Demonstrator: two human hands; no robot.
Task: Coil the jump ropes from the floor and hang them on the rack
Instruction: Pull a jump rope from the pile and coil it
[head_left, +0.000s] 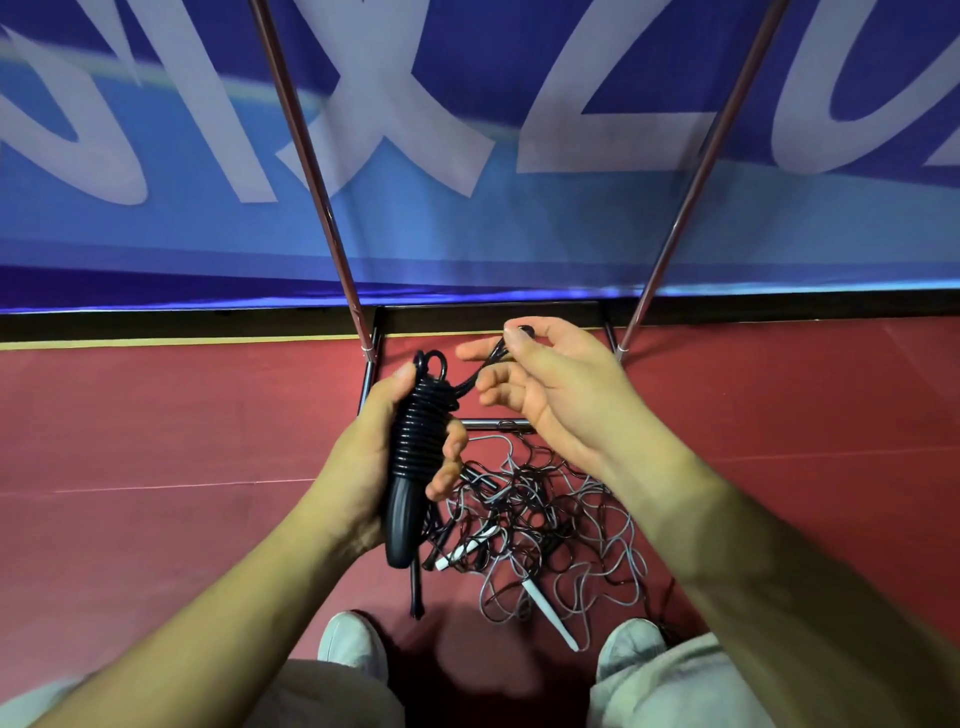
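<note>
rack poles (310, 171): cut off at top | rope tangle (540, 519): partly behind right forearm (727, 519), perhaps several ropes

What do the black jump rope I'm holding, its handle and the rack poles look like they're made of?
Black jump rope: smooth plastic or vinyl cord, by its look; the coils catch glossy highlights. Handle: probably hard moulded plastic, semi-matt, with lengthwise ridges. Rack poles: likely metal tube, polished, given the bright streak along them.
</note>
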